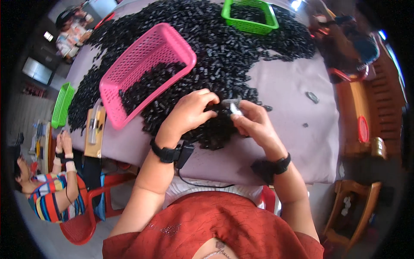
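My left hand [192,111] is over the near part of a heap of small black pieces [215,56], its fingers curled and thumb bent toward them. Something dark lies between its fingertips, hard to tell from the heap behind. Just to the right, my right hand [257,122] pinches a small whitish object [235,108] between thumb and fingers. A dark grey oblong piece [231,102] sits against its far end. A pink perforated plastic basket [189,52], partly filled with black pieces, rests tilted on the heap beyond my left hand.
A green basket [250,28] stands on the heap at the far side, another [63,105] at the left edge. A tan tray [95,131] lies at the table's left. One person [56,190] sits at left on a red chair [86,216]; others are farther off. A wooden stool [353,211] stands at right.
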The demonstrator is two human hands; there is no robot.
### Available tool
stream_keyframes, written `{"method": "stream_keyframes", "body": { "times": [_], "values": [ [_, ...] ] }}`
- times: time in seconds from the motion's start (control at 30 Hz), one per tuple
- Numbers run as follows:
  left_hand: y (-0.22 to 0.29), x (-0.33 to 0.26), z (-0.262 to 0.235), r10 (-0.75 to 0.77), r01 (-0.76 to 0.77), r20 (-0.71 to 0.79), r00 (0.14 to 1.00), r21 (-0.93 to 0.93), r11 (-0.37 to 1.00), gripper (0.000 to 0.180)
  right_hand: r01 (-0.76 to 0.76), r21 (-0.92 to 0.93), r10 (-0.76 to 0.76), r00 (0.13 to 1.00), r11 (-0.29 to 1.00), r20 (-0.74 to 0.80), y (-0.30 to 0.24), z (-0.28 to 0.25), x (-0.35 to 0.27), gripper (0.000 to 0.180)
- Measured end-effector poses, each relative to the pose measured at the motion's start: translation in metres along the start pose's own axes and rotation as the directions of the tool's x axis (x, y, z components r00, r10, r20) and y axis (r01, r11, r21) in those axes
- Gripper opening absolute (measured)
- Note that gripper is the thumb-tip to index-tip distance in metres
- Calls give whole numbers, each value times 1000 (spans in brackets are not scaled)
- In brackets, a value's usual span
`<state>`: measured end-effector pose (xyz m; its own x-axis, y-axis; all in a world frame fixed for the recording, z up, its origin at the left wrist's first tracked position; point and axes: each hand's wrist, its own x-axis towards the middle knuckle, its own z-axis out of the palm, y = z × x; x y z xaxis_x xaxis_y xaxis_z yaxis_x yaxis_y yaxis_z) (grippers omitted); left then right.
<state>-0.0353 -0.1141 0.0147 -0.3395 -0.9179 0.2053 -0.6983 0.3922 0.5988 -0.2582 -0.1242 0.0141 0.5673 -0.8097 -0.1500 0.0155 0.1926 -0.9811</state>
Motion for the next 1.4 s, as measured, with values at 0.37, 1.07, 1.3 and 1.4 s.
{"method": "stream_keyframes", "body": {
  "times": [0.37,1.07,1.3,1.4],
  "values": [
    [9,-1,4,20,-27,139,990,48,998,28,70,8,-70,996,998,63,7,-3,3,19],
    [1,5,13,-335,185,25,942,-871,455,22,56,40,-56,998,998,-14,8,-2,5,22],
    [2,3,19,-337,225,131,932,-940,257,23,104,97,-105,994,990,5,5,-1,1,43],
    [-1,3,26,-324,229,168,931,-960,160,26,106,130,-109,994,986,14,5,-1,0,52]
  ]
}}
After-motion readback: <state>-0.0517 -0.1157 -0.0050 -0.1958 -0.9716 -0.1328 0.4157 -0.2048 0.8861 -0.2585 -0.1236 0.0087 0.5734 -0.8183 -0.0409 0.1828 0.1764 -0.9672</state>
